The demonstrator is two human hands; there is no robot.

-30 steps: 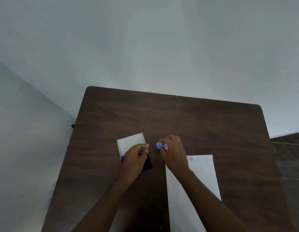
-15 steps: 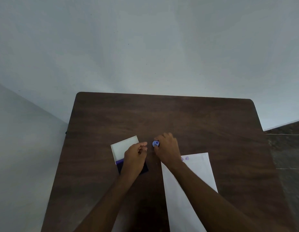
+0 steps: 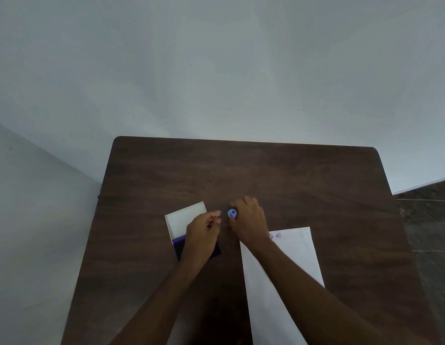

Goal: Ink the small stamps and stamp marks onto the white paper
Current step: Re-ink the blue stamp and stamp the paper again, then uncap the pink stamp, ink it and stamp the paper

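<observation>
A small round blue stamp (image 3: 232,213) stands on the brown table between my hands. My right hand (image 3: 250,222) curls around its right side, fingertips on it. My left hand (image 3: 204,234) hovers over the open ink pad (image 3: 178,242), fingers pinched together; whether it holds anything is hidden. The pad's white lid (image 3: 185,217) lies open behind it. The white paper (image 3: 293,260) lies to the right, partly under my right forearm, with two purple stamp marks (image 3: 275,236) near its top left corner.
The dark wooden table (image 3: 241,170) ends at a pale wall behind and drops off on the left edge. A second white sheet (image 3: 174,337) peeks out under my left forearm at the bottom.
My right hand has lowered the blue stamp onto the table left of the paper. A second purple mark shows beside the first one. My left hand stays over the ink pad.
</observation>
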